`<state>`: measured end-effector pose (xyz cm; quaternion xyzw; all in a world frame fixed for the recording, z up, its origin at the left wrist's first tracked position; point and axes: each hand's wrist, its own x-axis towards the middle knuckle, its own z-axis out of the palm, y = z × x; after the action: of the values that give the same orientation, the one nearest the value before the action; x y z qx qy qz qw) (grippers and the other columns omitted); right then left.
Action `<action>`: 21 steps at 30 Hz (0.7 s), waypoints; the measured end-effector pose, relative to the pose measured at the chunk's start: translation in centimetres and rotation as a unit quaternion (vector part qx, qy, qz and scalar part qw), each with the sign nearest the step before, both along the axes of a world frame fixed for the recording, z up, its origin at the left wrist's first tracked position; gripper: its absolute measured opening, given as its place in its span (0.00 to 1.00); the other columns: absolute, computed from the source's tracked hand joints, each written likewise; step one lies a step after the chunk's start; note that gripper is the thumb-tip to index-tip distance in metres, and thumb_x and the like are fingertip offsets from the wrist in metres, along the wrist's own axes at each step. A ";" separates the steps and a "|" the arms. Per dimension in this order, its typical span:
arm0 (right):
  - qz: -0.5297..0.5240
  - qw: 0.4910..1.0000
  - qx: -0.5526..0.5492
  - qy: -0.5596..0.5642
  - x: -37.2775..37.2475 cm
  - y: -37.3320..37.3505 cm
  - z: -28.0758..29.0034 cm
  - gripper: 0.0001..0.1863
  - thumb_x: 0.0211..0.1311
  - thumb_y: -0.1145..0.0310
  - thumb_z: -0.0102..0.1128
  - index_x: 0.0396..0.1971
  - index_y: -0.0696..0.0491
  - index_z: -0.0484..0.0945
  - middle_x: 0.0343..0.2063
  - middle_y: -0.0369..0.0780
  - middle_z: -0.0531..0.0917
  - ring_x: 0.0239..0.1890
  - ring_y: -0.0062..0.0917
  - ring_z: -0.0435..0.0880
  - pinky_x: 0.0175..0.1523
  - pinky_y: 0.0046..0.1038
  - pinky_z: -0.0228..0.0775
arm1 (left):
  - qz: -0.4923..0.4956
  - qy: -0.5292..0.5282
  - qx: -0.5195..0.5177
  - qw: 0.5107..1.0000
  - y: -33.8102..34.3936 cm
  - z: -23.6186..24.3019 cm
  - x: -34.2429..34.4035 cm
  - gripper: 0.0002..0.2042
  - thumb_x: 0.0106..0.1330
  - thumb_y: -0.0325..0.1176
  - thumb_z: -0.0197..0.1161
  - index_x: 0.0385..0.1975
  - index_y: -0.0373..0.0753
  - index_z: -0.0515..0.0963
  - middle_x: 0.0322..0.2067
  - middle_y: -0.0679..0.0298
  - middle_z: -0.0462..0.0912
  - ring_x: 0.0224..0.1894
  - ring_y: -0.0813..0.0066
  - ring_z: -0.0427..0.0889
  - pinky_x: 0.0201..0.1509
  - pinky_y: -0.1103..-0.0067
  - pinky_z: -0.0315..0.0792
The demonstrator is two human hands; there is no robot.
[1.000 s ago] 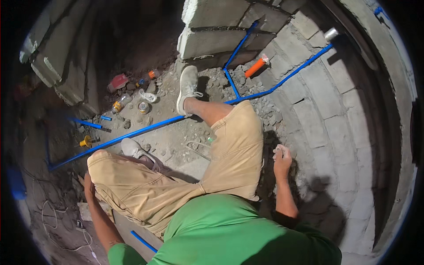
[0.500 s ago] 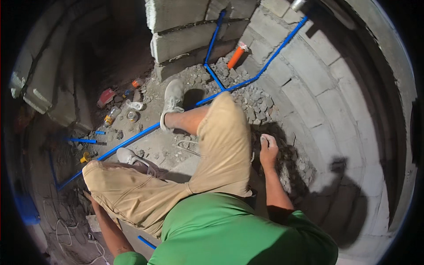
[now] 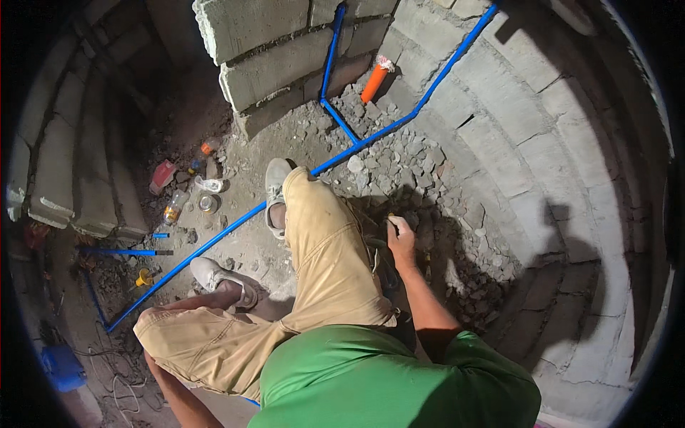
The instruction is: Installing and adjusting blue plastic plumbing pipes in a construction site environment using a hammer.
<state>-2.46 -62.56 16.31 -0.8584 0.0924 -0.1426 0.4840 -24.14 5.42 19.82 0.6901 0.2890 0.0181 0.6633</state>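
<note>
My right hand (image 3: 399, 235) is beside my bent right knee, low over shadowed rubble (image 3: 464, 260). Its fingers are closed, with something small at them that I cannot make out. My left forearm (image 3: 175, 392) runs up beside my left knee (image 3: 160, 328), which hides that hand. I sit with legs bent on the dusty floor (image 3: 260, 253). A long blue pipe (image 3: 235, 225) crosses beyond my shoes, joined by a branch pipe (image 3: 339, 121) that climbs the block partition (image 3: 275, 68).
An orange pipe (image 3: 372, 83) stands near the corner of the curved-looking block wall (image 3: 539, 153). To the left lie a plastic bottle (image 3: 173, 208), a can (image 3: 208, 203), a yellow fitting (image 3: 143, 278), loose pipe pieces (image 3: 125, 251) and a blue container (image 3: 62, 367).
My right hand has moved left and forward toward the rubble by my knee. My right leg has swung leftward and lowered. The view has shifted, showing more rubble on the right.
</note>
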 end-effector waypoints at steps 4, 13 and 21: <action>0.002 0.986 -0.161 0.048 1.3 -5.0 -12.4 0.14 0.63 0.72 0.54 0.45 0.61 0.78 0.46 0.51 0.82 0.50 0.42 0.80 0.54 0.34 0.70 | -0.002 0.025 -0.016 1.000 3.4 1.4 2.8 0.26 0.72 0.43 0.51 0.64 0.33 0.64 0.56 0.54 0.74 0.56 0.64 0.75 0.55 0.74 0.69; 0.028 0.914 -0.161 0.372 -1.3 -5.9 -14.1 0.19 0.68 0.58 0.49 0.44 0.58 0.78 0.45 0.51 0.81 0.49 0.44 0.80 0.54 0.39 0.73 | 0.050 0.065 0.229 0.970 -5.8 15.5 10.4 0.27 0.67 0.39 0.59 0.63 0.34 0.66 0.50 0.57 0.76 0.49 0.73 0.76 0.52 0.76 0.70; 0.216 0.870 -0.272 0.351 -10.2 -12.5 -21.8 0.36 0.62 0.42 0.51 0.60 0.56 0.69 0.57 0.52 0.74 0.58 0.46 0.74 0.61 0.44 0.66 | -0.194 0.165 0.231 0.939 -3.2 11.4 13.2 0.38 0.61 0.49 0.67 0.63 0.26 0.64 0.59 0.48 0.71 0.62 0.61 0.69 0.65 0.71 0.62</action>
<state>-12.67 -75.04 -5.54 -0.9481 0.0260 0.2566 0.1857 -10.93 2.24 31.21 0.8605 0.2423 -0.1586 0.4190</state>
